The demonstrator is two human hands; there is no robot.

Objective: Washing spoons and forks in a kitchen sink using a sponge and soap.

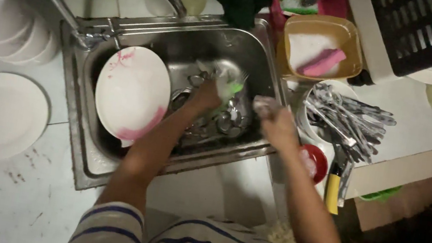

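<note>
Cutlery (350,121) lies beside right hand (278,127), sink (239,47).

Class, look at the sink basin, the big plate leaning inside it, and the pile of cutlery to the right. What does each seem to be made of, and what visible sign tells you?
Sink: likely stainless steel, grey with a brushed sheen and soft reflections.
Plate: probably glazed ceramic or melamine; smooth, opaque white with pink smears. The look leaves it open.
Cutlery: apparently polished metal, silvery with bright glints.
</note>
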